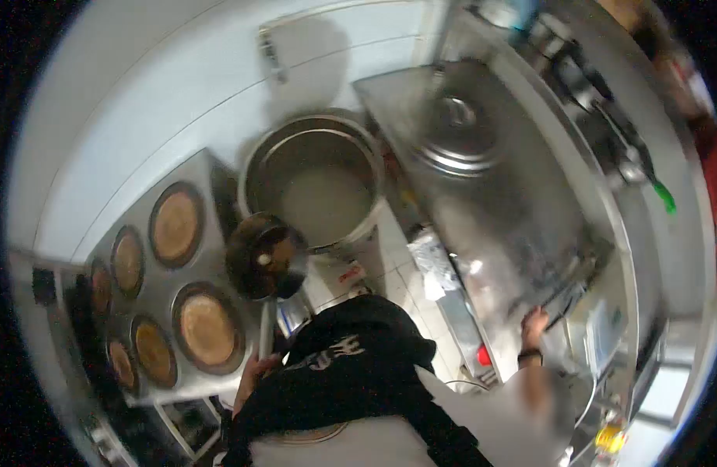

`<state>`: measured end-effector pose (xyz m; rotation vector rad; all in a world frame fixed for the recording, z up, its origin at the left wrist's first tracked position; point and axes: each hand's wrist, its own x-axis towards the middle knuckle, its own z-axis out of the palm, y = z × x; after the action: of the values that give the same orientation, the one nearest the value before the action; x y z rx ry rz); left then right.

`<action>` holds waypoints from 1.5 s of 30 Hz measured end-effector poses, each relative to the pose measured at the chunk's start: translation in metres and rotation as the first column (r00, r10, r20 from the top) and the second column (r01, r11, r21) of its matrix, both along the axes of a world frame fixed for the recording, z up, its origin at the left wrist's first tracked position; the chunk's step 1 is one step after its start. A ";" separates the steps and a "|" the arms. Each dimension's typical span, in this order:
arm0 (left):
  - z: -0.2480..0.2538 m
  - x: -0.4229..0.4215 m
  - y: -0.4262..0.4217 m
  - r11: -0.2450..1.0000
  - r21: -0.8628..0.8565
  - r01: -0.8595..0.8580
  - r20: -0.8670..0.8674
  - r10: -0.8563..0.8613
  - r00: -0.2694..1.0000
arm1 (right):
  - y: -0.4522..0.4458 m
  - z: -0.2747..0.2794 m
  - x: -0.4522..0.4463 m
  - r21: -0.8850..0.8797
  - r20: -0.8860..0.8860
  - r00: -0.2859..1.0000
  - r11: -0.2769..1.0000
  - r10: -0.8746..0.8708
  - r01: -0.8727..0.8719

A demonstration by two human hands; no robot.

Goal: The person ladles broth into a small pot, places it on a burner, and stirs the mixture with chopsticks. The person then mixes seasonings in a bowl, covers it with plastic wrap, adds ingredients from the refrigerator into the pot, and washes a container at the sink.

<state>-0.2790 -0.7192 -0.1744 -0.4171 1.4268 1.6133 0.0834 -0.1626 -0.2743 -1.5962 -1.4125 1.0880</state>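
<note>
My left hand (pixel 263 364) is wrapped round the pale handle of a dark round pan (pixel 267 257), beside the large pot and partly over the stove edge. Inside the pan is some brown content with a small pale spot. My right hand (pixel 534 321), with a black band at the wrist, is at the near end of the metal counter (pixel 499 241), by a dark, thin-handled utensil (pixel 565 300). Its fingers are blurred, and whether they grip the utensil is unclear. A large steel pot (pixel 316 183) holds cloudy liquid.
A stove top (pixel 144 280) with several round brown plates is at the left. A domed metal lid (pixel 460 132) lies on the counter. Utensils, one with a green end (pixel 664 198), sit on the right shelf. A red round object (pixel 483 356) is near the counter's lower edge.
</note>
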 end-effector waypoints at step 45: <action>-0.053 0.007 0.035 0.991 0.091 -0.100 -0.283 0.122 0.951 | -0.132 0.039 -0.422 -0.480 -0.400 0.159 -0.059 0.903 -0.875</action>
<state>-0.2722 -0.6844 -0.2276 -0.2278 1.5735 1.8727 -0.3384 -0.2950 -0.2354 -0.7438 -2.4166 2.6003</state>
